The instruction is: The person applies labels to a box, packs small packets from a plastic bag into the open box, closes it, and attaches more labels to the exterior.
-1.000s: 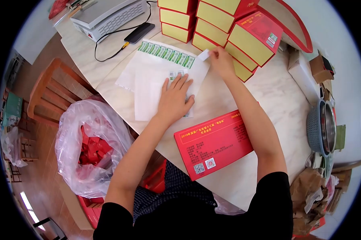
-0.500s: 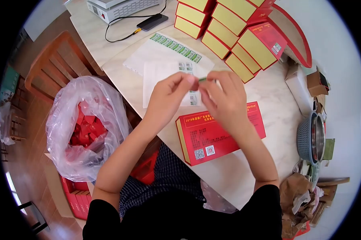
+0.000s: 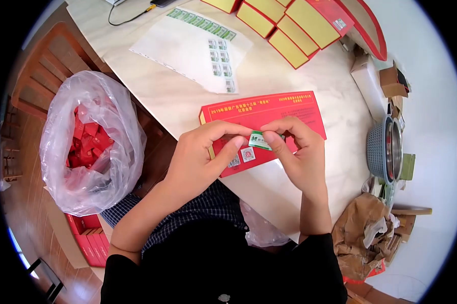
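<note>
A small green-and-white sticker (image 3: 260, 141) is stretched between my two hands, above a red box (image 3: 269, 109) with gold and black print. My left hand (image 3: 200, 154) pinches the sticker's left edge between thumb and forefinger. On the other side, my right hand (image 3: 302, 149) grips its right edge, partly hiding it. Two square codes show on the box's near face, just below the fingers. Beyond the box lies a white sticker sheet (image 3: 162, 48), with a row of green labels and a block of smaller labels on it.
Several red boxes with yellow sides (image 3: 302, 35) are stacked at the back. A plastic bag (image 3: 122, 167) of red packets stands left of the table, near a wooden chair (image 3: 35, 66). A grey basket (image 3: 376, 149) and brown paper (image 3: 362, 228) are at right.
Both hands have come down and nearer to me with the sticker, now over the red box. The sticker now faces up, spread flatter. The view has shifted, and the sheets show uncovered.
</note>
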`<control>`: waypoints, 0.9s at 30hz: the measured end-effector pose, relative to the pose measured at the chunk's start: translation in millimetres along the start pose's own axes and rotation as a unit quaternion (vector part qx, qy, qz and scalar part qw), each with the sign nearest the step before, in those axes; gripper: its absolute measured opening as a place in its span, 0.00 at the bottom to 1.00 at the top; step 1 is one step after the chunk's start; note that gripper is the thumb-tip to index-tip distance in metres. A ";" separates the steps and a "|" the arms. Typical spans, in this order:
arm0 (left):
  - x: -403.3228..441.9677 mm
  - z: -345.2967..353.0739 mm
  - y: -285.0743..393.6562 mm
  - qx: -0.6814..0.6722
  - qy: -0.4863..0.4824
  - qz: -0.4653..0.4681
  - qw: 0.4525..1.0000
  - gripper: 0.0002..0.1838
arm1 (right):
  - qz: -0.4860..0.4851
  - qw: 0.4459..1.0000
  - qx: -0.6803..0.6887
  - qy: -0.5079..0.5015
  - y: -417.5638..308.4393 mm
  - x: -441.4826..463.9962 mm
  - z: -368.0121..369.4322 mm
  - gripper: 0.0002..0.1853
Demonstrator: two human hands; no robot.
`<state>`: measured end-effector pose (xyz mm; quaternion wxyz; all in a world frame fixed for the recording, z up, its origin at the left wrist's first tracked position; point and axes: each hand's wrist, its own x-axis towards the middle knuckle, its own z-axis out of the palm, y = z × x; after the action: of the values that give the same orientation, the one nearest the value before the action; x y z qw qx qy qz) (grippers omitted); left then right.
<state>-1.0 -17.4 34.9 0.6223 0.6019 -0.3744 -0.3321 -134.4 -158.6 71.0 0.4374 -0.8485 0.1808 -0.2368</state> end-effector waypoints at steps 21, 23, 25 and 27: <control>-8.3 13.7 -31.8 0.348 0.022 0.178 0.920 0.09 | 0.147 0.981 -0.019 -0.126 24.5 -3.8 -18.3 0.03; -8.1 13.9 -31.2 0.349 0.022 0.177 0.920 0.09 | 0.163 0.978 -0.025 -0.132 24.0 -3.1 -18.9 0.03; -8.1 13.8 -31.1 0.349 0.022 0.176 0.920 0.09 | 0.159 0.978 -0.028 -0.131 24.1 -2.8 -18.6 0.03; -8.2 13.8 -31.3 0.348 0.023 0.175 0.921 0.09 | 0.155 0.979 -0.030 -0.131 23.6 -2.6 -18.0 0.03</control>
<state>-15.9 -18.9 3.0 0.4301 0.7128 -0.5515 -0.0526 -149.0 -182.1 59.9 0.4630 -0.8466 0.2582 -0.0469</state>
